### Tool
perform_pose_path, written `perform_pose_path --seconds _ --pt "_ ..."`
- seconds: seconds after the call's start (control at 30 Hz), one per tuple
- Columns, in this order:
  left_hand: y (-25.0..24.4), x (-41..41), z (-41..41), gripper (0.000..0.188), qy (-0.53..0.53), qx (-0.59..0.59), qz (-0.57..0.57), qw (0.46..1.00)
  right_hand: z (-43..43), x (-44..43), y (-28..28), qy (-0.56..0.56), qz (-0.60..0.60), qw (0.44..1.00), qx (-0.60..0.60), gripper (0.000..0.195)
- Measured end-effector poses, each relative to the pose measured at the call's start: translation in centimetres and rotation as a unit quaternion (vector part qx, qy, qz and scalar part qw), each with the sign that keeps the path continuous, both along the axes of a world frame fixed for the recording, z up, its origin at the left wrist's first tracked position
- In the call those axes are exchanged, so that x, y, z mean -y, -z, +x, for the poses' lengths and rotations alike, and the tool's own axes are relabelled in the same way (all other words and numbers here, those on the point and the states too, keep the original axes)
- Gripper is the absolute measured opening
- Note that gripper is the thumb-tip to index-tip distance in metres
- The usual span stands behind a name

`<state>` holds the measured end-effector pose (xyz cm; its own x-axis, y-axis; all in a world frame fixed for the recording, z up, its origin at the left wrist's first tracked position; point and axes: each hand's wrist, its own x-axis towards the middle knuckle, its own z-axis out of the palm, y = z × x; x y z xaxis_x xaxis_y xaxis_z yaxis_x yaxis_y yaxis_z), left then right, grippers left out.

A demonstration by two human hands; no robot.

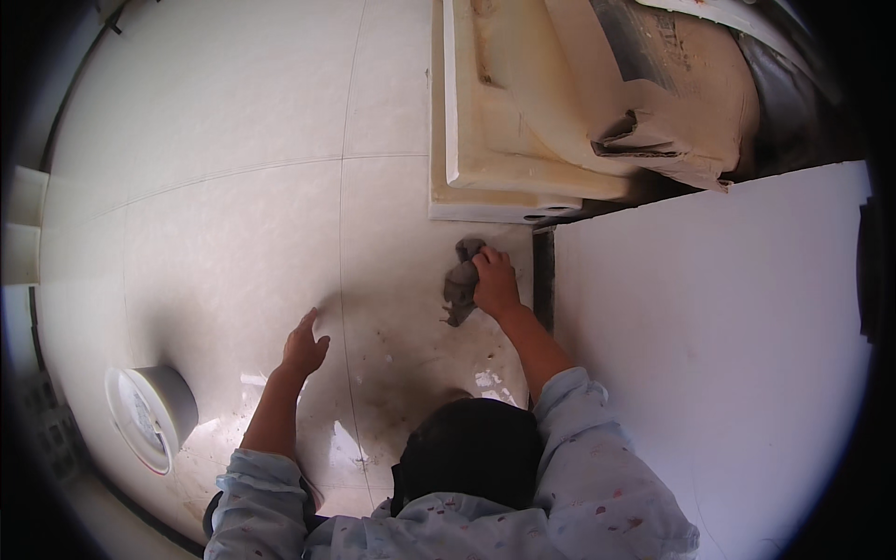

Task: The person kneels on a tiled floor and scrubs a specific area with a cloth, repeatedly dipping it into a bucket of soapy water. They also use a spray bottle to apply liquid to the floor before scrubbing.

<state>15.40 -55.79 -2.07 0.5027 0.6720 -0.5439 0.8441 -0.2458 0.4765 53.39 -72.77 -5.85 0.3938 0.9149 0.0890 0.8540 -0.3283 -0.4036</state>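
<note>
My right hand [498, 281] presses a dark grey rag [460, 288] against the pale tiled floor [252, 210]. The rag is bunched up, and its ragged lower end trails toward me. My left hand [306, 348] holds nothing; its fingers point forward and its thumb stands apart. It is over the floor beside a tile joint, and I cannot tell whether the fingertips touch. Dark specks and wet-looking shiny patches mark the floor between my arms.
Stacked yellowed ceramic basins [518, 164] stand ahead on the right, with torn cardboard [693, 112] on top. A white panel or wall [700, 294] runs along my right side. A white bucket [175, 406] containing something unclear stands at left.
</note>
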Motion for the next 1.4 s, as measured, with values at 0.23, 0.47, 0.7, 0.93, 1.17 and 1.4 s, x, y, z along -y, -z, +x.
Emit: perform_pose_path --seconds 0.23,0.47,0.7,0.93,1.17,1.4 --pt "-1.2 0.3 -0.8 0.066 -0.009 -0.021 0.004 1.000 3.8 -0.5 -5.4 0.072 -0.080 0.994 -0.027 0.036" --pt "0.7 0.1 -3.1 0.061 -0.022 0.006 0.010 1.000 2.4 -2.4 -1.9 0.239 -0.035 0.970 0.032 0.049" --pt "-0.1 0.5 -0.6 0.058 -0.033 0.005 0.030 0.999 -1.8 -0.4 0.3 0.043 0.074 0.994 -0.067 0.045" --pt "-1.2 0.9 1.6 0.057 -0.034 0.046 0.026 0.998 -8.6 2.5 -0.6 -0.038 0.072 0.989 -0.121 0.033" --pt "-1.3 2.5 0.5 0.057 -0.024 0.023 0.037 0.999 -15.3 6.4 0.0 -0.185 0.039 0.945 -0.267 0.030" --pt "-1.2 4.6 -1.8 0.057 -0.059 0.012 0.019 0.998 -9.7 -1.2 -2.8 -0.168 -0.115 0.816 -0.541 0.041"
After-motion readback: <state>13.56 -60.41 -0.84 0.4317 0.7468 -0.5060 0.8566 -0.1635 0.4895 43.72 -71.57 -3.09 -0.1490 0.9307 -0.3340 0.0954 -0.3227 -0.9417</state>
